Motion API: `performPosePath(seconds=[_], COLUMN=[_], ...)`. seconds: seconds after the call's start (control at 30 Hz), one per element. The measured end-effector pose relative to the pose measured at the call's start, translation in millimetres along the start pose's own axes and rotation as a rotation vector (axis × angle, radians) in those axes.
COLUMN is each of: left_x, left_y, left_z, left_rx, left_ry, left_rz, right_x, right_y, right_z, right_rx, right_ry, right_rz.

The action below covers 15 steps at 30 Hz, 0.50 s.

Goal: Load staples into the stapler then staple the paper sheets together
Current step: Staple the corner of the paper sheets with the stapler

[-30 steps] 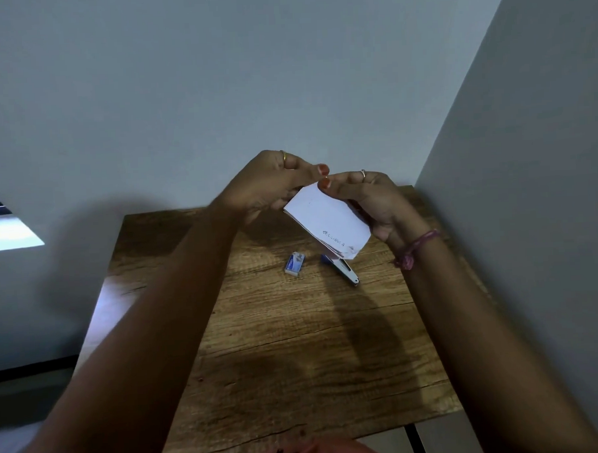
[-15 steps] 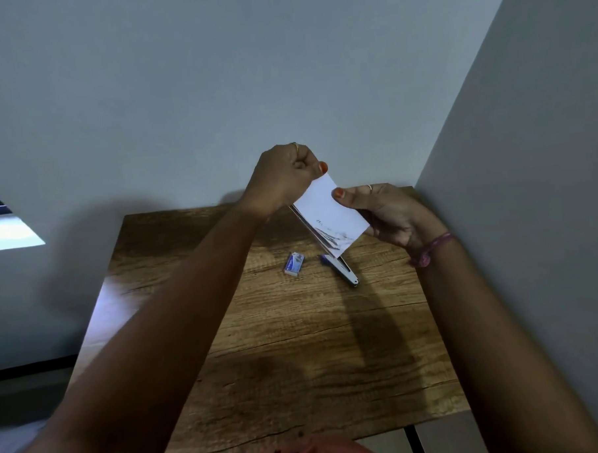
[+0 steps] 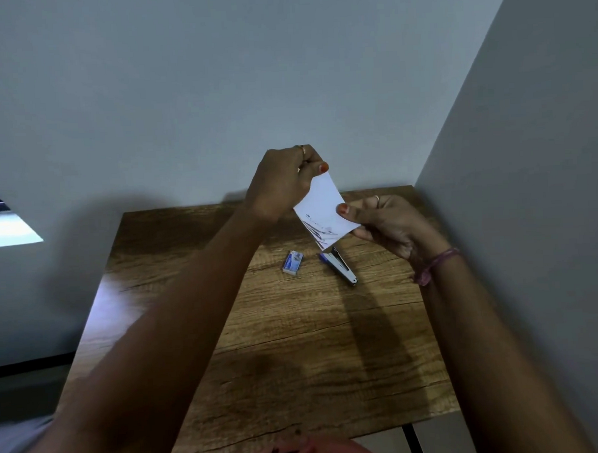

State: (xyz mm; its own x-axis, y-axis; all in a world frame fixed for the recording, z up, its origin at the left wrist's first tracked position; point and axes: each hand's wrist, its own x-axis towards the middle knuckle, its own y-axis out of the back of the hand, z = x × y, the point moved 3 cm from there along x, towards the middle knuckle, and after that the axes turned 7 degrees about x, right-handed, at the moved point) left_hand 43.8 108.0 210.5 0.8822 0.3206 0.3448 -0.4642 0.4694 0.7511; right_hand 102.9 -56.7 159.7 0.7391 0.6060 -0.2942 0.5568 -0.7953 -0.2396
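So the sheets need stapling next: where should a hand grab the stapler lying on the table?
Probably grip the stapler across its long sides near the middle, coming from above. It lies flat and slanted on the table, far end hidden under the paper, near metal tip free.

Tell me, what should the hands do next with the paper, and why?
Probably lower the paper sheets and free the right hand to pick up the stapler. Both hands pinch the paper in the air, while the stapler and staple box lie untouched on the table.

Plain room corner: wooden table (image 3: 296,346) against bare walls (image 3: 216,93).
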Motion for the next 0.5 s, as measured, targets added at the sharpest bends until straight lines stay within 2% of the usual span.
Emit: performPosePath(seconds=[0.2, 0.33, 0.5], left_x=[6, 16, 13], left_y=[17, 50, 49], left_z=[-7, -29, -33], left_rx=[-0.021, -0.011, -0.042], left_ry=[-0.002, 0.061, 0.040], left_rz=[0.073, 0.163, 0.194], right_x=[-10, -17, -15], right_y=[5, 20, 16], right_z=[2, 20, 31], right_rx=[0.047, 0.199, 0.287], right_ry=[-0.018, -0.042, -0.072], right_rz=[-0.084, 0.034, 0.041])
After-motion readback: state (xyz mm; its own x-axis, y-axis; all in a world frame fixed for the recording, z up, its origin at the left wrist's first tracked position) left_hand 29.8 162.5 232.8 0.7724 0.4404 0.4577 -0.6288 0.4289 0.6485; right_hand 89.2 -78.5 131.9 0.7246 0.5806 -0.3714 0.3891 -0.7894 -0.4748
